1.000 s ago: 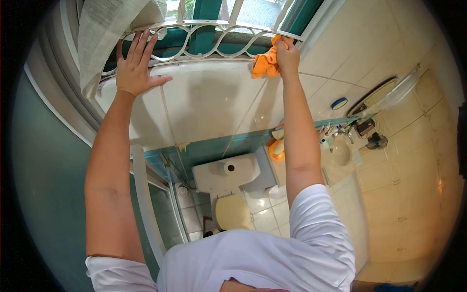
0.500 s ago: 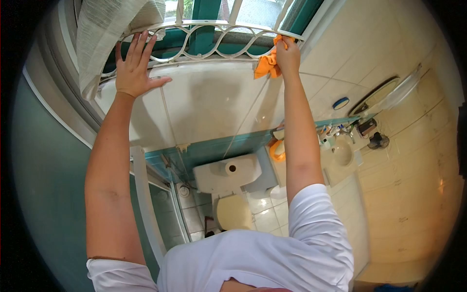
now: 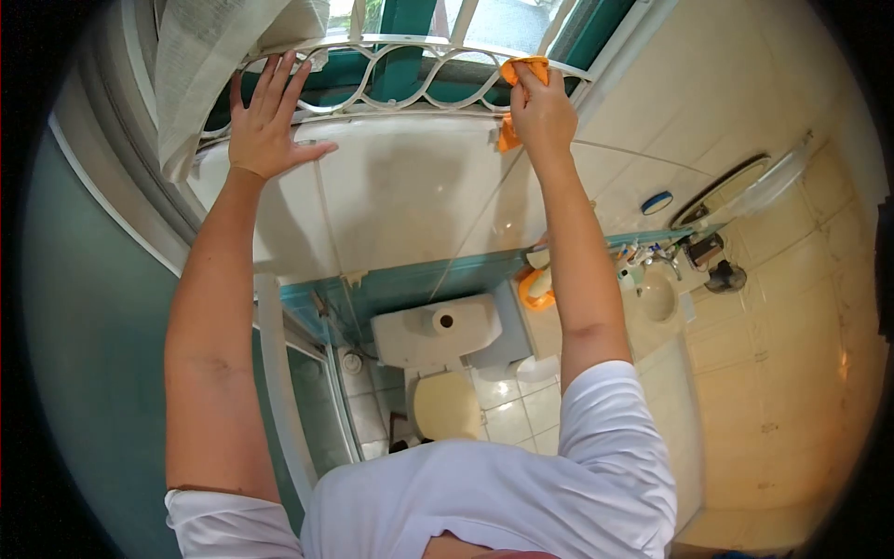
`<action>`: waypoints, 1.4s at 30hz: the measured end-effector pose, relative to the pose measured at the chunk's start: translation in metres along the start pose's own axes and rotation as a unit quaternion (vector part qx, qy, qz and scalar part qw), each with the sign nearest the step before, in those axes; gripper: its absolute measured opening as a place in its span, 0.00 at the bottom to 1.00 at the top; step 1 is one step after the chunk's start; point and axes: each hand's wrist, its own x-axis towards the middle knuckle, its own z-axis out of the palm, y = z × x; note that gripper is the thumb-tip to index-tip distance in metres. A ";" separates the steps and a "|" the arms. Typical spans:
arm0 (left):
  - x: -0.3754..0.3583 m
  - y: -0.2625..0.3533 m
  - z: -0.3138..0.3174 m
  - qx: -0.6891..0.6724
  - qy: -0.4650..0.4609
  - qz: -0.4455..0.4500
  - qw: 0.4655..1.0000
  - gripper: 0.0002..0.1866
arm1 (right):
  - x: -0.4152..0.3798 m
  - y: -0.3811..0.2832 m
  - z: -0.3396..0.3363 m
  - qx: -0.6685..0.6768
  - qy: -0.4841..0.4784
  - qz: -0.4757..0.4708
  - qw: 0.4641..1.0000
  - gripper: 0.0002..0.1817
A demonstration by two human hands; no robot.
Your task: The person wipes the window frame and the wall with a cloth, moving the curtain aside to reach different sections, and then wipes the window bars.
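An orange cloth point(image 3: 523, 70) is bunched in my right hand point(image 3: 545, 116), whose fingers close round it at the right part of the white window grille point(image 3: 391, 105). Part of the cloth hangs below the hand over the sill edge. My left hand point(image 3: 264, 130) lies flat with fingers spread against the left end of the grille, thumb pointing right along the tiled wall point(image 3: 400, 196). Just left of it hangs a pale curtain point(image 3: 200, 79). Behind the bars stands a green window frame point(image 3: 405, 70).
Below are a toilet point(image 3: 445, 405) with a roll on its tank point(image 3: 396, 340), and a sink point(image 3: 656, 296) with bottles and a faucet. An oval mirror point(image 3: 722, 191) is on the right wall. A white rail point(image 3: 282, 382) runs beside my left arm.
My right hand has turned and shifted slightly left and down along the grille, with the cloth now bunched above its fingers. The left hand keeps its place on the grille.
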 end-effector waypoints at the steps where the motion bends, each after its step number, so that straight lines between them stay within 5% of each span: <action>1: -0.001 0.000 0.001 -0.002 -0.002 -0.006 1.000 0.57 | 0.001 -0.006 0.000 -0.035 -0.021 0.006 0.999 0.15; 7: -0.004 0.000 0.002 -0.009 -0.041 -0.020 0.999 0.57 | 0.010 -0.024 0.011 -0.057 -0.090 0.067 0.992 0.18; 13: 0.005 0.011 -0.005 -0.012 -0.145 0.000 0.989 0.53 | 0.019 -0.018 -0.005 -0.066 -0.143 0.011 0.988 0.17; 19: 0.045 0.075 0.026 -0.081 -0.127 0.030 0.988 0.56 | 0.012 -0.030 0.009 -0.031 -0.093 0.099 0.990 0.18; 28: 0.039 0.076 0.030 -0.072 -0.093 -0.030 0.993 0.59 | 0.015 -0.023 0.015 0.014 -0.104 0.100 0.989 0.20; 33: 0.040 0.077 0.030 -0.057 -0.087 -0.030 0.994 0.59 | 0.012 -0.029 0.030 0.345 -0.069 0.241 0.904 0.23; 36: 0.039 0.076 0.032 -0.076 -0.073 -0.031 0.994 0.59 | 0.007 -0.027 0.042 0.428 -0.040 0.269 0.862 0.23; 42: 0.039 0.075 0.035 -0.065 -0.053 -0.021 0.996 0.59 | 0.008 -0.025 0.022 0.283 -0.075 0.199 0.935 0.22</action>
